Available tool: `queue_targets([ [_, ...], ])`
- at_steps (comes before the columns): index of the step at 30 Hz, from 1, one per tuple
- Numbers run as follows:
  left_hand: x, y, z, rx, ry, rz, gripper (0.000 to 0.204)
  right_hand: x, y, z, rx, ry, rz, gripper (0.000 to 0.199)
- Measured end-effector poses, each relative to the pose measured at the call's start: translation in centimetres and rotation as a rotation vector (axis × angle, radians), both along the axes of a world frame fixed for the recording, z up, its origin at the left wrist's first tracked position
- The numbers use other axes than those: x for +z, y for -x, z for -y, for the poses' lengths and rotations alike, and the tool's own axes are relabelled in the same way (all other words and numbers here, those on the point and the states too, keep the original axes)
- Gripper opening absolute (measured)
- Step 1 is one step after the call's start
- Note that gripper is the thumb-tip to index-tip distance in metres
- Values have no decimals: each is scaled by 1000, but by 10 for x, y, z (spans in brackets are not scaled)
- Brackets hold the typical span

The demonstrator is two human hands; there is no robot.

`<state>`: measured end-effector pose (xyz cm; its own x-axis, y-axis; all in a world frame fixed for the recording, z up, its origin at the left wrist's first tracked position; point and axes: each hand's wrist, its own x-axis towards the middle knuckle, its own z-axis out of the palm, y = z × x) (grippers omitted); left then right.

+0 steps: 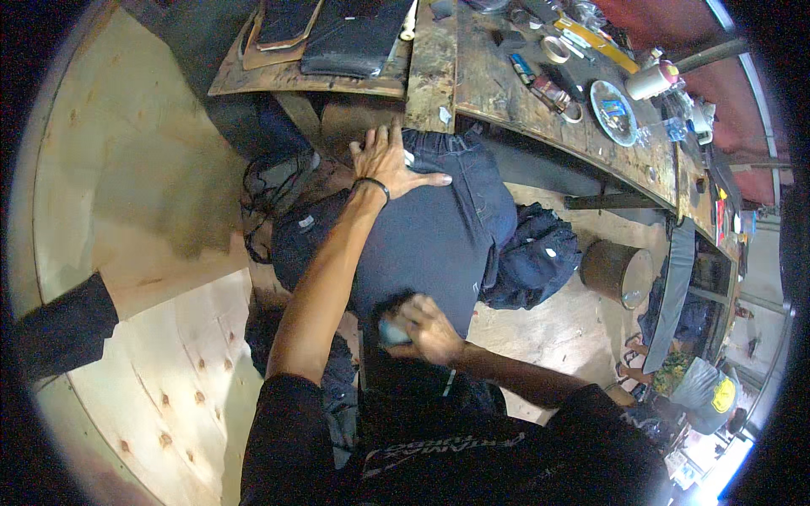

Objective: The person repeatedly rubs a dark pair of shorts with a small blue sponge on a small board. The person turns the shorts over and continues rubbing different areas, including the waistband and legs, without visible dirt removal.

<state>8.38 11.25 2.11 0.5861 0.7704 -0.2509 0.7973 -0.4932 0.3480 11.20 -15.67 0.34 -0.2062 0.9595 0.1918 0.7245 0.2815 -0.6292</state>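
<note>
Dark blue denim trousers (418, 244) lie spread in front of me, their gathered waistband at the far end by the table. Near that waistband my left hand (390, 164) presses on the cloth, fingers spread and thumb stretched to the right. A small white piece (409, 158) shows beside its fingers; I cannot tell what it is. Closer to my body, my right hand (429, 331) is closed around a pale blue, rounded object (393, 331) held against the fabric. Motion blurs this object, so its kind is unclear.
More dark garments (536, 257) are heaped at the right, near a brown cylinder (618, 274). The wooden table (430, 93) ahead carries folded dark cloth (350, 38), tape rolls (554, 49), a bowl (613, 114) and a thread cone (651, 80). Another person (704, 392) is at far right.
</note>
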Motion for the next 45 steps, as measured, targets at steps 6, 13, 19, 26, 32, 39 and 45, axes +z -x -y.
queue_targets([
  [6,7,-3,4,4,14,-44,155,-14,-19,4,-296,105,222,74],
  [13,3,-5,6,27,-83,-50,147,-5,-26,32,-240,-15,13,64],
  [19,-4,-8,6,30,-135,-62,148,2,-38,42,-211,359,-157,79],
  [26,-1,-4,7,10,-95,-27,149,13,-44,27,-177,146,-71,62],
  [32,0,2,4,3,-9,32,153,7,-5,17,-49,14,-1,53],
  [39,-25,3,1,19,-31,142,156,11,14,7,-147,155,129,71],
  [45,-16,33,3,161,-186,931,129,37,-94,1,-809,144,-253,45],
])
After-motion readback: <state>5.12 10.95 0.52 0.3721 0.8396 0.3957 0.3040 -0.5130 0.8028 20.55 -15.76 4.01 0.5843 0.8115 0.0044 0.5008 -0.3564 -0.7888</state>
